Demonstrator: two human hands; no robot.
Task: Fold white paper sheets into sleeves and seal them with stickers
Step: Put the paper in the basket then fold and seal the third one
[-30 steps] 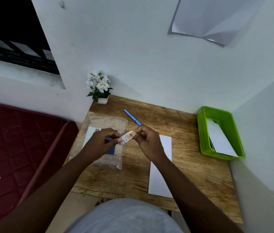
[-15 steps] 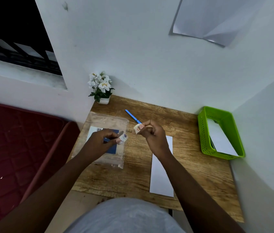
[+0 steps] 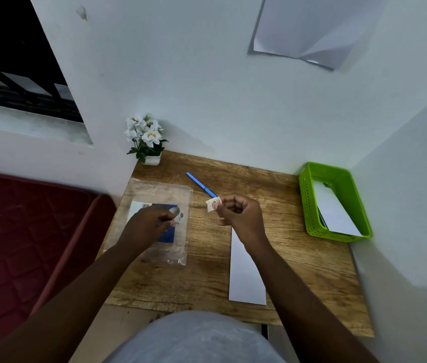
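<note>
So the right hand [image 3: 238,213] is up above the wooden worktop [image 3: 207,279] with its fingers [image 3: 233,204] curled, pinching a small pale sticker [image 3: 213,204] at the tips. The left hand [image 3: 149,224] hovers over the clear plastic packet [image 3: 154,195] and pinches what looks like a scrap of backing [image 3: 179,217], hard to tell though. The folded white paper sleeve [image 3: 245,273] lies flat just below the right wrist, nothing holding it down.

Biggest risk imo: that sticker curls onto a fingertip or itself before it lands. Also the sleeve could spring open or slide when pressed one-handed, so the sticker goes on crooked or misses the flap. The blue pen [image 3: 200,184] is nearby but shouldn't matter.
</note>
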